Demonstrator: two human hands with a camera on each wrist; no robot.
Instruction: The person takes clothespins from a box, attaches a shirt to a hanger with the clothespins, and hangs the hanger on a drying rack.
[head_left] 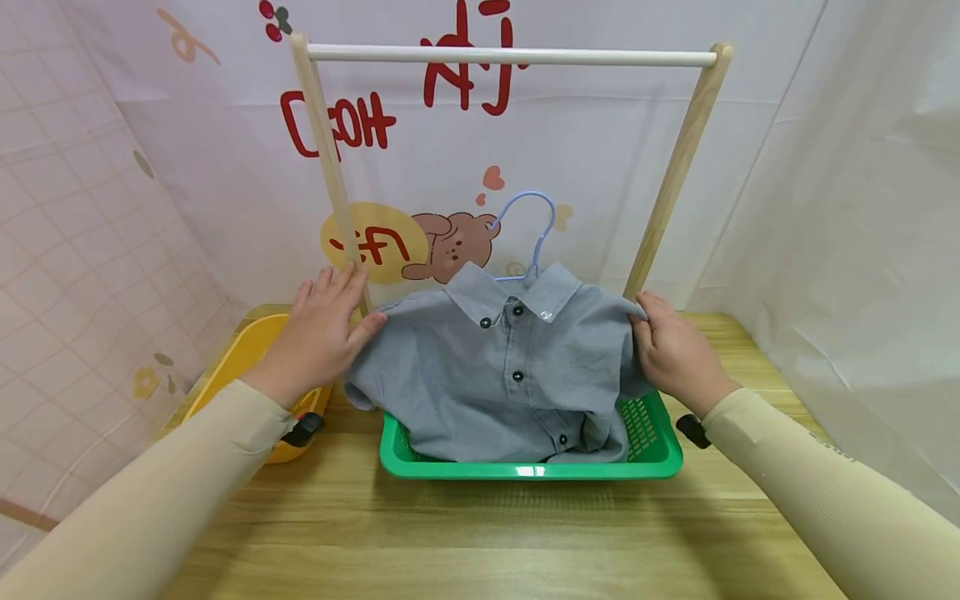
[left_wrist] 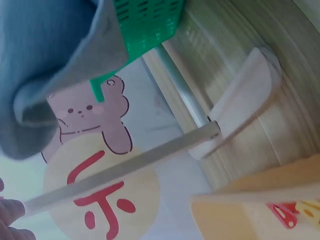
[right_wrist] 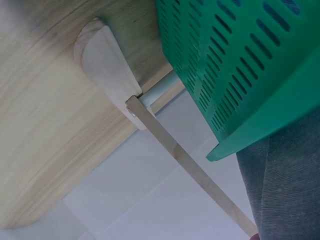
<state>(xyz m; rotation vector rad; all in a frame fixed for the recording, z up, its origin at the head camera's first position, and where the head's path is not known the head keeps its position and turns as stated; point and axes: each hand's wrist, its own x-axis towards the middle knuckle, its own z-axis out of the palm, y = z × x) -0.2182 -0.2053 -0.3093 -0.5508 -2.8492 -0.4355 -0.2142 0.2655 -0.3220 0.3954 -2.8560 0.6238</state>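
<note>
From my head view, the gray button-up shirt (head_left: 450,367) has a blue hanger's hook (head_left: 529,193) rising from its collar (head_left: 557,290), its lower part bunched behind the green basket's (head_left: 480,472) near rim. My left hand (head_left: 322,329) lies straight-fingered, thumb touching one shoulder; my right hand (head_left: 677,352) pinches the other. I judge the cloth light, soft, apt to slump; the shoulders seem the best hold.

At my left wrist, a sleeve (left_wrist: 35,110) droops limply past the basket's edge.

At my right wrist, cloth hangs beside the rim; my pinch is hidden.
</note>
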